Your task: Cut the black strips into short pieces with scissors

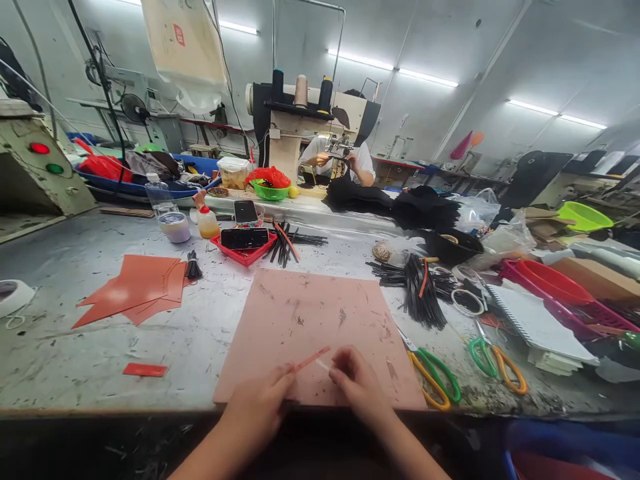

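My left hand (265, 393) is closed in a pinch around a narrow orange strip (313, 358) that points up and to the right. Just beside it, the fingers of my right hand (353, 377) are pinched on a thin whitish strip (323, 365); whether it touches the orange strip I cannot tell. Both hands are over a pinkish-brown board (320, 300) marked with dark scuffs. Green-and-orange-handled scissors (435, 377) lie across the board's right edge. A small red-orange rectangular piece (145, 369) rests on the table to the left.
Pointed orange sheets (145, 283) lie at left. Behind the board sit a red tray (245, 253) with a phone and a glue bottle (207, 222). Bundled black strips (420, 293), a second pair of scissors (495, 360) and a notebook (540, 323) lie right. Across the table, a person works at a sewing machine (285, 133).
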A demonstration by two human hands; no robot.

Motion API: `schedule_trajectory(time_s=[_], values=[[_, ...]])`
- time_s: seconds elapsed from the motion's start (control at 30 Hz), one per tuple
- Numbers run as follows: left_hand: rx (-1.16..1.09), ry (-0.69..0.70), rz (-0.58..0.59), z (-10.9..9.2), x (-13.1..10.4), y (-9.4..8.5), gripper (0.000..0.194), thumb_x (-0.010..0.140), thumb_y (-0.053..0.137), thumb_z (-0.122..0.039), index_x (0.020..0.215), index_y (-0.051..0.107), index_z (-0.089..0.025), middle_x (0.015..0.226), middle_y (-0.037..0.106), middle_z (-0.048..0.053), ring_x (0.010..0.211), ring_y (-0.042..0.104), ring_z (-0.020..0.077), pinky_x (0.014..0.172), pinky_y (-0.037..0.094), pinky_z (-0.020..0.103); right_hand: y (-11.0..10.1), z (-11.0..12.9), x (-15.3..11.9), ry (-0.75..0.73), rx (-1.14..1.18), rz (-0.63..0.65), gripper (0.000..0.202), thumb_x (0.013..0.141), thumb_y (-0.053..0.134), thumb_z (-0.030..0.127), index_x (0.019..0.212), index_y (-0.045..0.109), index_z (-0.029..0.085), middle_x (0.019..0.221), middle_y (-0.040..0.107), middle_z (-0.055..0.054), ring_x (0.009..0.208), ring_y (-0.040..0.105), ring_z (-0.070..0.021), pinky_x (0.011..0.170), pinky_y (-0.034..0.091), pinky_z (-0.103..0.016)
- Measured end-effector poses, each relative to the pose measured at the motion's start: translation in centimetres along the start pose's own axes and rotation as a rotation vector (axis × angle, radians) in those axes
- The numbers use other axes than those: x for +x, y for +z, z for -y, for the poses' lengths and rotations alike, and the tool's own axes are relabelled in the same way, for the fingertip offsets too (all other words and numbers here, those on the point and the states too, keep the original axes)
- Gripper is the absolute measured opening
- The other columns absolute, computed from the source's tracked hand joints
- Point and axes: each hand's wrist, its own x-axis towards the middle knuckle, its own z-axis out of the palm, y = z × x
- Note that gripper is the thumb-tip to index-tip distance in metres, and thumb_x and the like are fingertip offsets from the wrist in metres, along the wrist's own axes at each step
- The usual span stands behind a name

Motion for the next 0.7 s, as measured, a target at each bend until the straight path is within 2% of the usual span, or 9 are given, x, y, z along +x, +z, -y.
schedule_trajectory(time_s=[0.1, 0.2, 0.3, 0.5, 0.6, 0.7], values=[[0.205, 0.018, 0.156, -0.7, 0.2, 0.4, 0.057, 0.073, 0.043, -0.007, 0.129, 0.047, -0.014, 0.134, 0.046, 0.014, 0.102, 0.061, 0.0317, 0.085, 0.051, 0.045, -0.1, 0.0, 1.5, 0.014, -0.034, 0.004, 0.015, 0.071, 0.047, 0.03, 0.081, 0.046, 0.019, 0.076, 0.057, -0.004, 0.072, 0.055, -0.0185, 0.068, 0.045, -0.032], [0.312, 0.036, 0.229, -2.0, 0.7, 0.9, 0.067, 0.069, 0.049, -0.01, 0.135, 0.037, -0.006, 0.138, 0.039, 0.02, 0.1, 0.062, 0.0327, 0.081, 0.053, 0.042, 0.4, 0.2, 2.4, 0.031, -0.084, 0.011, 0.011, 0.07, 0.049, 0.028, 0.077, 0.047, 0.019, 0.072, 0.058, -0.002, 0.07, 0.056, -0.0179, 0.067, 0.044, -0.03], [0.381, 0.085, 0.278, -2.9, 1.3, 1.4, 0.075, 0.063, 0.054, -0.01, 0.135, 0.034, -0.001, 0.14, 0.034, 0.024, 0.103, 0.059, 0.0348, 0.079, 0.054, 0.041, 0.8, 0.6, 2.9, 0.051, -0.152, 0.01, 0.006, 0.071, 0.05, 0.024, 0.074, 0.048, 0.02, 0.069, 0.059, -0.001, 0.067, 0.056, -0.0166, 0.064, 0.043, -0.027], [0.413, 0.094, 0.28, -3.3, 1.9, 1.1, 0.07, 0.065, 0.052, -0.01, 0.133, 0.038, -0.002, 0.139, 0.038, 0.023, 0.087, 0.066, 0.0314, 0.067, 0.056, 0.04, 0.8, 1.1, 3.5, 0.099, -0.336, 0.005, 0.004, 0.074, 0.051, 0.017, 0.071, 0.051, 0.019, 0.064, 0.06, 0.001, 0.063, 0.056, -0.0149, 0.057, 0.038, -0.023], [0.348, 0.101, 0.246, -3.1, 2.4, 0.7, 0.07, 0.067, 0.051, -0.014, 0.134, 0.036, -0.002, 0.139, 0.038, 0.023, 0.088, 0.065, 0.0309, 0.07, 0.055, 0.041, 0.9, 1.4, 3.7, 0.112, -0.429, 0.022, 0.005, 0.075, 0.052, 0.016, 0.072, 0.053, 0.019, 0.067, 0.062, 0.0, 0.064, 0.057, -0.0141, 0.056, 0.038, -0.021], [0.288, 0.125, 0.233, -2.8, 3.0, 0.5, 0.068, 0.066, 0.049, -0.014, 0.133, 0.037, -0.008, 0.139, 0.04, 0.018, 0.088, 0.065, 0.0304, 0.071, 0.054, 0.042, 1.1, 1.9, 3.9, 0.119, -0.524, 0.043, 0.006, 0.077, 0.051, 0.016, 0.076, 0.055, 0.019, 0.071, 0.065, -0.001, 0.067, 0.06, -0.0136, 0.057, 0.038, -0.02]])
